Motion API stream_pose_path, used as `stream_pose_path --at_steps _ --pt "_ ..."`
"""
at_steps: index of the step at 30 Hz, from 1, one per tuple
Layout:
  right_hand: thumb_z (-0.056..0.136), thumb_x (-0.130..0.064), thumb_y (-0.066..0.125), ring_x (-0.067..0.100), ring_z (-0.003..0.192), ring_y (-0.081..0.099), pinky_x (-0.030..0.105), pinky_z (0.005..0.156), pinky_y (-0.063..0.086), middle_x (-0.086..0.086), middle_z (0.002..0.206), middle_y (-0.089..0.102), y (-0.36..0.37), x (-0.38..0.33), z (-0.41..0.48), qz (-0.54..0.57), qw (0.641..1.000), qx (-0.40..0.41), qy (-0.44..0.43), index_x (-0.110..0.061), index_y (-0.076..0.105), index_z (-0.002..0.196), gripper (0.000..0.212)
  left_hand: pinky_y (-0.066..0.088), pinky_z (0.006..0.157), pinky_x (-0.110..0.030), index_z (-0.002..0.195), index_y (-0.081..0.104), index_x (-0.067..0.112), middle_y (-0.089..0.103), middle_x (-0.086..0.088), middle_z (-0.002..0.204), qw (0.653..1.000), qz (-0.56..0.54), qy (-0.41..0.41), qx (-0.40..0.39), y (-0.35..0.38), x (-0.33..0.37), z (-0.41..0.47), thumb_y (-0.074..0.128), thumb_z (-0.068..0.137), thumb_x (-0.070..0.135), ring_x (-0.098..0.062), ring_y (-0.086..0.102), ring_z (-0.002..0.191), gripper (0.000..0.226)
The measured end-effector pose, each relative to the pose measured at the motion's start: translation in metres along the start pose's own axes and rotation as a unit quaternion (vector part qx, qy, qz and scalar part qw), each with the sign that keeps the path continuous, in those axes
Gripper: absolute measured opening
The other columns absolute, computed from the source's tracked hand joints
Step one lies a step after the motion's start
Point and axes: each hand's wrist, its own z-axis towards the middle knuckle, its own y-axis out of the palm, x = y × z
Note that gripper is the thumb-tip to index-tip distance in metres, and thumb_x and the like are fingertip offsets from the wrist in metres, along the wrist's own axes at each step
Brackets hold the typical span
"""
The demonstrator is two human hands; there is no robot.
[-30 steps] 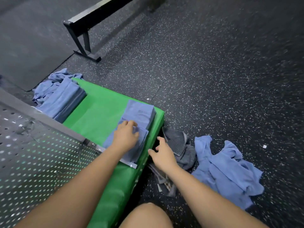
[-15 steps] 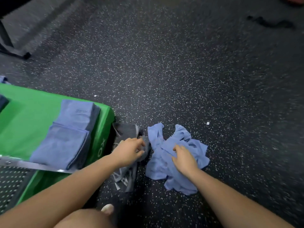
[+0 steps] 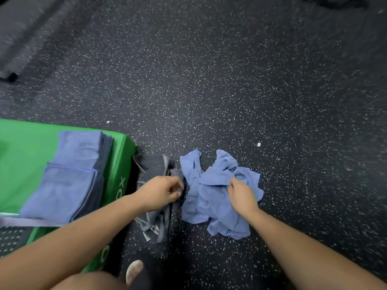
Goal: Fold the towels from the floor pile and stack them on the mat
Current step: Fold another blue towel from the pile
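**While crouched by the mat, taking up loose towels**

While crouched on the floor (image 3: 209, 80) just right of the green mat (image 3: 25, 151), reaching into what is left of the pile. Seemingly pinching an edge of the grey towel (image 3: 152, 166) with the left grip (image 3: 161, 191), fingers curled, thumb close to forefinger. Gathering a fold of the crumpled blue towels (image 3: 209, 206) with the right grip (image 3: 240, 195), fingers curled into the cloth. Probably taking each by an edge or fold so as to shake it flat before folding. Not yet lifting either: both down on the floor, just beside each other, right of the mat. Noting the folded stack (image 3: 69, 176) at the mat's right end, likely placed there for a short reach from the pile.
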Motion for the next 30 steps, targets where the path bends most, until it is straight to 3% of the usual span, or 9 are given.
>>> stream_pose_path --at_steps 6,11,14,17,20,22,25,27,30 --pt "0.111 -0.036 0.05 0.019 0.078 0.06 0.041 0.078 0.049 -0.006 0.075 0.063 -0.077 -0.041 -0.005 0.111 0.988 -0.06 -0.092 -0.026 0.058 0.1 0.016 0.055 0.088 -0.03 0.13 0.063 0.031 0.074 0.017 0.1 0.999 -0.033 0.014 0.004 -0.028 0.03 0.011 0.075 0.098 0.034 -0.003 0.069 0.09 0.034" --pt "0.108 -0.035 0.058 0.008 0.075 0.058 0.033 0.07 0.043 -0.006 0.081 0.069 -0.142 -0.09 -0.027 0.132 0.97 -0.058 -0.197 -0.03 0.07 0.105 0.014 0.051 0.097 -0.035 0.146 0.054 0.029 0.057 0.012 0.123 0.999 0.004 0.036 0.014 -0.049 0.064 0.007 0.08 0.088 0.06 -0.011 0.06 0.108 0.071" --pt "0.104 -0.038 0.063 0.005 0.077 0.062 0.031 0.073 0.047 -0.01 0.085 0.073 -0.178 -0.118 -0.046 0.135 0.959 -0.055 -0.242 -0.033 0.074 0.105 0.012 0.047 0.09 -0.036 0.127 0.059 0.025 0.054 0.01 0.112 0.997 0.013 0.061 0.051 -0.06 0.089 -0.001 0.076 0.09 0.062 -0.01 0.052 0.1 0.056" --pt "0.101 -0.046 0.066 0.007 0.082 0.067 0.034 0.077 0.053 -0.011 0.086 0.075 -0.216 -0.142 -0.064 0.123 0.954 -0.039 -0.27 -0.036 0.074 0.1 0.012 0.048 0.082 -0.041 0.105 0.061 0.018 0.057 0.003 0.096 0.99 0.009 0.081 0.114 -0.079 0.108 -0.01 0.071 0.097 0.041 -0.02 0.056 0.092 0.026" --pt "0.099 -0.049 0.071 0.0 0.073 0.061 0.024 0.065 0.045 -0.014 0.078 0.071 -0.254 -0.151 -0.081 0.095 0.956 0.006 -0.279 -0.035 0.074 0.096 0.015 0.043 0.07 -0.042 0.088 0.056 0.016 0.057 0.003 0.08 0.981 -0.015 0.077 0.176 -0.104 0.123 -0.022 0.065 0.1 0.031 -0.025 0.056 0.079 0.022" --pt "0.097 -0.05 0.074 0.002 0.063 0.054 0.021 0.056 0.038 -0.013 0.07 0.064 -0.278 -0.15 -0.093 0.101 0.957 0.03 -0.269 -0.034 0.071 0.092 0.016 0.046 0.071 -0.042 0.087 0.06 0.017 0.062 0.004 0.078 0.976 -0.04 0.075 0.201 -0.122 0.134 -0.033 0.065 0.099 0.033 -0.022 0.059 0.077 0.021" --pt "0.098 -0.042 0.073 0.006 0.059 0.05 0.027 0.059 0.039 -0.008 0.068 0.059 -0.306 -0.141 -0.105 0.096 0.959 0.058 -0.26 -0.032 0.069 0.095 0.011 0.043 0.067 -0.037 0.081 0.056 0.03 0.061 0.007 0.072 0.971 -0.05 0.079 0.22 -0.142 0.146 -0.049 0.066 0.105 0.028 -0.013 0.054 0.069 0.026" --pt "0.1 -0.035 0.071 0.006 0.064 0.051 0.031 0.063 0.041 -0.008 0.071 0.059 -0.32 -0.132 -0.113 0.078 0.96 0.078 -0.257 -0.029 0.069 0.097 0.007 0.042 0.064 -0.03 0.079 0.053 0.038 0.061 0.01 0.07 0.966 -0.06 0.08 0.239 -0.153 0.153 -0.06 0.063 0.109 0.029 -0.005 0.052 0.065 0.033" --pt "0.102 -0.028 0.067 0.012 0.081 0.059 0.037 0.075 0.046 -0.01 0.084 0.066 -0.331 -0.118 -0.127 0.066 0.957 0.117 -0.257 -0.026 0.067 0.096 0.006 0.045 0.069 -0.027 0.086 0.062 0.032 0.064 0.013 0.071 0.958 -0.084 0.075 0.264 -0.169 0.166 -0.079 0.061 0.109 0.033 0.002 0.054 0.066 0.023"
